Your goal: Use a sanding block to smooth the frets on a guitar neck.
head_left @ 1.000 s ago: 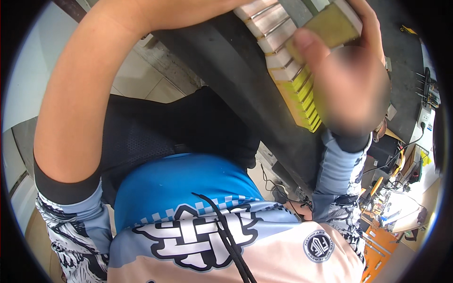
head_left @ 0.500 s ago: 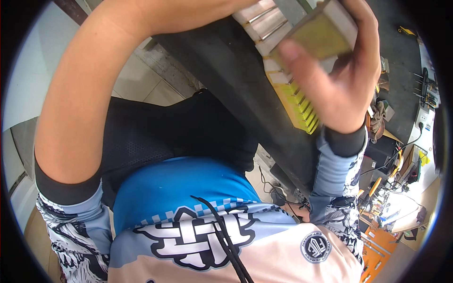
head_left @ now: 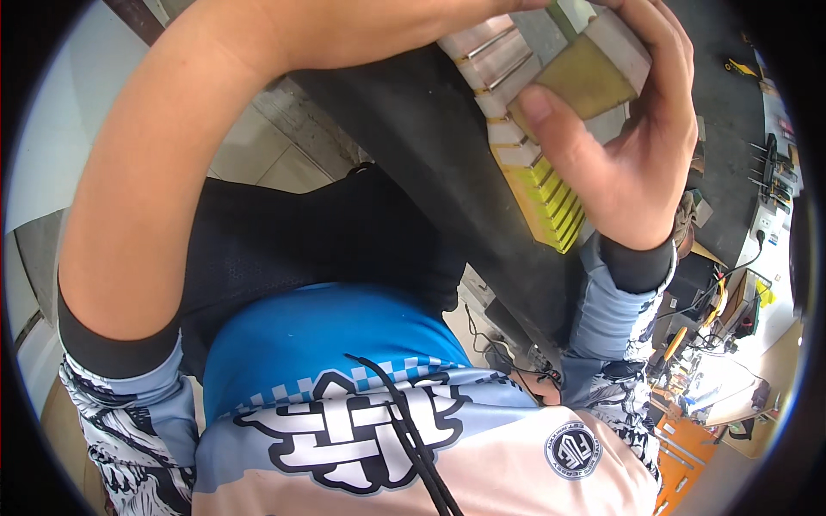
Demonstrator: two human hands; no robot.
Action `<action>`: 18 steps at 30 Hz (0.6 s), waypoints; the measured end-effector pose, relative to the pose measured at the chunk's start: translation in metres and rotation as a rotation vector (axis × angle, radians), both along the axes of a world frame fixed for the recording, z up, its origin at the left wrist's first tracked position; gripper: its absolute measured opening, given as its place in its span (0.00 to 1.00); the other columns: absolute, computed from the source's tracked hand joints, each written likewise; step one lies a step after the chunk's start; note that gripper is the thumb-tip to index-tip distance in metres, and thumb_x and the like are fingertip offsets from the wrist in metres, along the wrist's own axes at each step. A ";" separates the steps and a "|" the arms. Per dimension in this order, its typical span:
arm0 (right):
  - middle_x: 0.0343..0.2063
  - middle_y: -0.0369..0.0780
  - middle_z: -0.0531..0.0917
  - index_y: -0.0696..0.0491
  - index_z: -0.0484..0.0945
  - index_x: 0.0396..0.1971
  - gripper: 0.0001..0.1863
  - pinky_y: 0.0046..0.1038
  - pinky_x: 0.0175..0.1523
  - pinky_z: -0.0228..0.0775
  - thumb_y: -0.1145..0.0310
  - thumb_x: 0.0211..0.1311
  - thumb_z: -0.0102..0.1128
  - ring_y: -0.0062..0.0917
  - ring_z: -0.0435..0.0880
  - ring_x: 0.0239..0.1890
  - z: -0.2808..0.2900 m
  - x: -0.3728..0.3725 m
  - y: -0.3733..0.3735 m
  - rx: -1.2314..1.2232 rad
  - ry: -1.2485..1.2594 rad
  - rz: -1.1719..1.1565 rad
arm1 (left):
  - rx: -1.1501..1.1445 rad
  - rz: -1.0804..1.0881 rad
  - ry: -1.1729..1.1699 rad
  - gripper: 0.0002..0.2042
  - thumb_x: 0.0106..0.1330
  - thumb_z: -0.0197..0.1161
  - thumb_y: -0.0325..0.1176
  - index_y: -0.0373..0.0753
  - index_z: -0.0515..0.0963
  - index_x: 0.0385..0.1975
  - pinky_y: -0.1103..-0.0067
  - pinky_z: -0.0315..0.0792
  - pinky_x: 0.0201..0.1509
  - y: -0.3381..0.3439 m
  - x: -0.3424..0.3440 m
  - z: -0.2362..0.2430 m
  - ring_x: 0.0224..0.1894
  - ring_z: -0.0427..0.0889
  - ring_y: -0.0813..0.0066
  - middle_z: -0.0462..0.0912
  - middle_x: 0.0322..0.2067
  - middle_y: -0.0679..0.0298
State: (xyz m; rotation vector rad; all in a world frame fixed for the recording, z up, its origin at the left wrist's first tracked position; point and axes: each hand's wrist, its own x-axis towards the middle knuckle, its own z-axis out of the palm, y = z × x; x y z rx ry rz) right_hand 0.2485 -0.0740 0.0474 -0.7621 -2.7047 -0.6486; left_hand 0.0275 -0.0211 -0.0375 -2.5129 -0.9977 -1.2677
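Observation:
My right hand (head_left: pixel 632 163) is closed round a small rectangular block (head_left: pixel 589 82) with a yellow-green face and a greyish side. The thumb presses on the yellow-green face, and the fingers curl behind the far side. Beneath and beside it on the dark bench lies a long stepped row of flat pieces (head_left: pixel 499 60), whitish with metallic strips at the far end and bright yellow with ribs (head_left: pixel 555 202) at the near end. My left forearm (head_left: pixel 344 30) reaches across the top of the picture towards that row. The left hand's fingers lie beyond the upper edge.
The black bench (head_left: pixel 430 129) runs diagonally between my body and the row. To the right stand cables, an outlet strip (head_left: pixel 764 224), tools and an orange panel (head_left: pixel 684 456). Cords (head_left: pixel 490 344) hang below the bench edge.
The block in my right hand was blurred by motion and now looks steadier, tilted a little differently. The row and bench appear slightly farther right and lower in the picture.

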 end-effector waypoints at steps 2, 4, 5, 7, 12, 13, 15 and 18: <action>0.47 0.45 0.78 0.59 0.77 0.52 0.37 0.39 0.64 0.64 0.54 0.42 0.77 0.39 0.74 0.57 0.000 -0.011 -0.010 -0.178 0.217 -0.056 | -0.011 -0.018 -0.014 0.23 0.73 0.59 0.52 0.39 0.83 0.22 0.70 0.64 0.43 0.000 0.001 -0.001 0.31 0.76 0.64 0.77 0.23 0.63; 0.46 0.45 0.78 0.59 0.77 0.52 0.38 0.40 0.64 0.63 0.53 0.42 0.77 0.39 0.73 0.57 -0.001 -0.011 -0.010 -0.357 0.441 -0.103 | -0.023 -0.027 -0.022 0.23 0.73 0.59 0.52 0.39 0.83 0.22 0.70 0.64 0.43 -0.004 0.001 0.000 0.31 0.76 0.64 0.77 0.23 0.63; 0.46 0.45 0.78 0.59 0.77 0.52 0.38 0.40 0.65 0.63 0.52 0.42 0.77 0.40 0.73 0.58 -0.003 -0.002 -0.006 -0.228 0.296 -0.149 | -0.007 -0.026 0.009 0.23 0.73 0.60 0.52 0.39 0.83 0.22 0.70 0.64 0.43 -0.009 0.000 0.004 0.31 0.76 0.64 0.77 0.23 0.63; 0.46 0.45 0.78 0.59 0.77 0.52 0.39 0.40 0.65 0.62 0.51 0.42 0.78 0.40 0.73 0.59 -0.004 -0.001 -0.003 -0.101 0.151 -0.184 | 0.005 -0.017 0.040 0.23 0.72 0.60 0.52 0.39 0.83 0.22 0.70 0.65 0.43 -0.010 -0.002 0.002 0.31 0.76 0.64 0.77 0.23 0.63; 0.47 0.45 0.77 0.59 0.77 0.52 0.39 0.39 0.64 0.63 0.51 0.42 0.78 0.38 0.74 0.58 -0.009 -0.002 0.002 -0.193 0.200 -0.165 | -0.035 -0.027 0.009 0.24 0.73 0.60 0.53 0.39 0.82 0.22 0.70 0.65 0.43 -0.008 -0.005 0.002 0.32 0.77 0.63 0.78 0.24 0.62; 0.48 0.46 0.77 0.59 0.77 0.52 0.39 0.39 0.64 0.64 0.51 0.42 0.78 0.37 0.74 0.57 -0.008 -0.001 0.004 -0.208 0.221 -0.100 | -0.036 -0.026 0.009 0.24 0.73 0.60 0.53 0.39 0.82 0.22 0.70 0.65 0.43 -0.006 -0.005 0.001 0.32 0.77 0.63 0.78 0.24 0.62; 0.49 0.46 0.75 0.59 0.76 0.52 0.39 0.38 0.63 0.65 0.50 0.44 0.78 0.37 0.75 0.56 0.009 -0.005 0.020 -0.046 -0.104 0.414 | 0.024 -0.026 -0.021 0.24 0.73 0.59 0.52 0.38 0.82 0.22 0.70 0.66 0.44 -0.003 -0.004 -0.002 0.33 0.78 0.63 0.79 0.24 0.62; 0.48 0.46 0.76 0.60 0.76 0.53 0.39 0.39 0.63 0.64 0.51 0.43 0.77 0.37 0.75 0.56 0.006 -0.028 -0.016 -0.584 0.542 -0.086 | -0.058 -0.038 0.010 0.24 0.73 0.58 0.53 0.38 0.82 0.23 0.69 0.66 0.45 -0.005 -0.007 0.002 0.33 0.78 0.62 0.79 0.24 0.61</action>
